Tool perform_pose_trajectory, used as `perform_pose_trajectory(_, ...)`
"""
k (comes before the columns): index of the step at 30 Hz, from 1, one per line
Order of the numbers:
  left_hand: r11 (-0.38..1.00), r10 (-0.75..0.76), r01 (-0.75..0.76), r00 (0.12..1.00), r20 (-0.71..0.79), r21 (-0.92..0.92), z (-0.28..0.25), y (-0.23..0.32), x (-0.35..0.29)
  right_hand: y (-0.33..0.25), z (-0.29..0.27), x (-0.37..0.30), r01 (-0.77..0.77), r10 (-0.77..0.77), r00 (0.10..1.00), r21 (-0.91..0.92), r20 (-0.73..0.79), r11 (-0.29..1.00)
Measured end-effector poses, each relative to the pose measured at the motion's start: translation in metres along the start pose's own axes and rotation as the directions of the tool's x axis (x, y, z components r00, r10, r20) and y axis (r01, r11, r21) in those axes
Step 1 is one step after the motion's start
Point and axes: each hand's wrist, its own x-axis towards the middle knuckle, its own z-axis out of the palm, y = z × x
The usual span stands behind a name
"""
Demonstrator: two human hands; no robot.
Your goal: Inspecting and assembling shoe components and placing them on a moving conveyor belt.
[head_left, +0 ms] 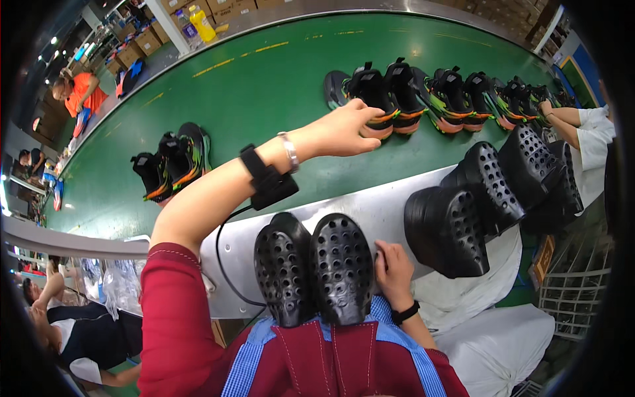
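Note:
My left hand (344, 129) reaches across the green belt, thumb and fingers apart around the orange-soled heel of a black sneaker (368, 83). More black sneakers with green and orange trim stand beside it in a row. Upright against the belt's metal edge, in front of my body, are two black shoe-shaped pieces (341, 261) covered in round holes. Close to the right-hand one's side, my right hand (395, 270) has its fingers curled; a small dark spot shows at the fingertips, too small to name.
A pair of sneakers (173, 162) stands on the left of the belt (264, 86). Several more holed black pieces (446, 231) sit on the metal edge (383, 205) at right. Another person's arm (569, 122) reaches in there. A wire rack (579, 284) stands below.

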Motion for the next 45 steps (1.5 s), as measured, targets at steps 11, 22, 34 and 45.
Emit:
perform_pose_trajectory(11,0.973,-0.228,0.212,0.942,0.246,0.089,0.066,-0.043,0.134,0.01,-0.002,0.006,-0.038,0.039,0.999,0.074,-0.02,0.997)
perform_pose_trajectory(22,0.981,-0.07,0.047,0.99,0.119,0.187,0.03,-0.1,0.06,0.018,0.001,0.002,-0.026,0.035,0.998,0.145,-0.059,0.989)
perform_pose_trajectory(34,0.954,-0.289,0.285,0.957,0.037,0.091,0.014,-0.094,-0.091,0.026,0.006,0.001,0.018,-0.012,0.998,0.086,-0.069,0.996)
perform_pose_trajectory(45,0.628,-0.401,0.247,0.916,-0.035,-0.738,0.046,-0.006,-0.243,-0.002,-0.009,0.002,-0.188,0.089,0.982,0.819,0.166,0.543)
